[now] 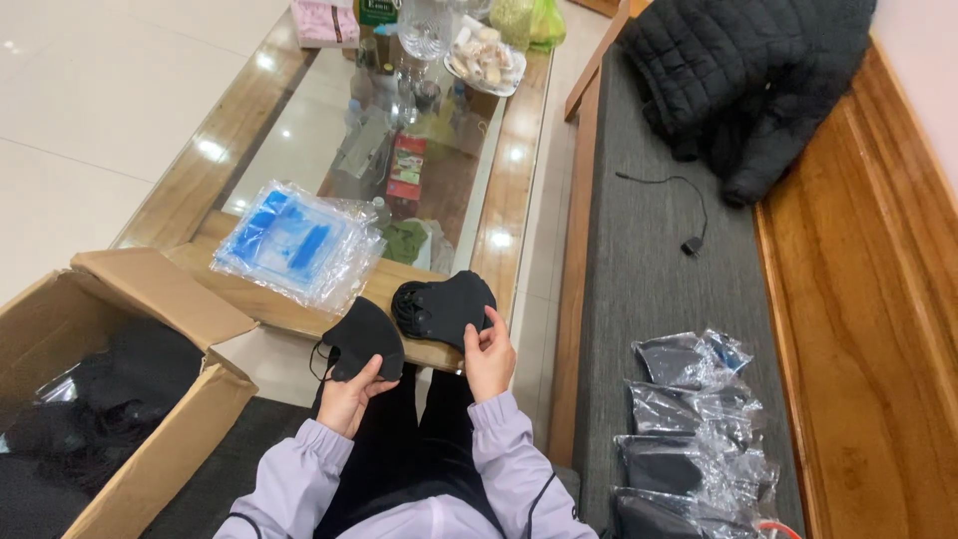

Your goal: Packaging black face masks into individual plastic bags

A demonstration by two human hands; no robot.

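A single black fabric face mask point(365, 337) is pinched in the left hand point(349, 394), fingers closed on its lower edge, held just above the lap. A stack of black folded masks point(444, 304) is gripped by the right hand point(489, 357), thumb on top, resting at the edge of the glass-topped wooden coffee table point(299, 130).

Progress, as judged: approx. four clear plastic bags w/ black masks inside point(689, 429) are laid on the grey bench cushion point(639, 260), right of the hands. Plenty of loose black masks are left in the open cardboard box point(150, 299) at left; a pile of empty clear bags w/ blue print point(294, 245) is just beyond both hands.
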